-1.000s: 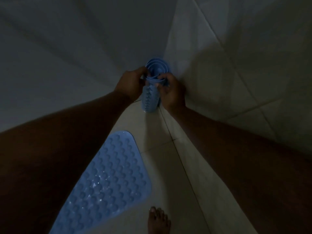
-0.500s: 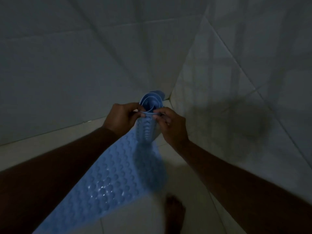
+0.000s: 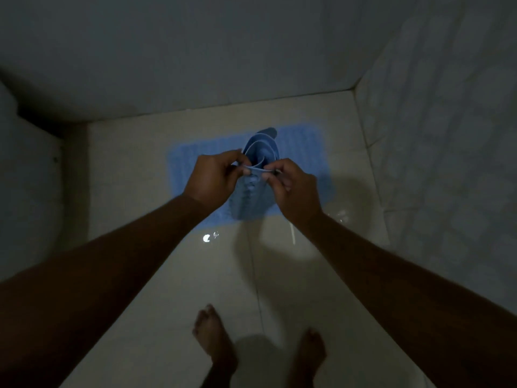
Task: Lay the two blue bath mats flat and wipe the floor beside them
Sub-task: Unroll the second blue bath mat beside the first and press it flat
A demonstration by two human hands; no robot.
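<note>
I hold a rolled blue bath mat (image 3: 258,152) upright in front of me, its coiled end facing up. My left hand (image 3: 212,177) pinches its outer edge from the left and my right hand (image 3: 291,186) pinches the same edge from the right. Below and behind it, a second blue bath mat (image 3: 302,152) lies flat on the pale tiled floor (image 3: 173,264) near the far wall. My hands and the roll hide its middle.
Grey tiled walls (image 3: 447,135) close the space at the back and on the right. A dark corner and a pale object (image 3: 28,177) stand at the left. The floor shows wet glints (image 3: 208,237). My bare feet (image 3: 215,343) stand at the bottom.
The view has swung from the corner to the open floor. The flat mat now lies ahead by the far wall. Both hands still pinch the rolled mat's edge.
</note>
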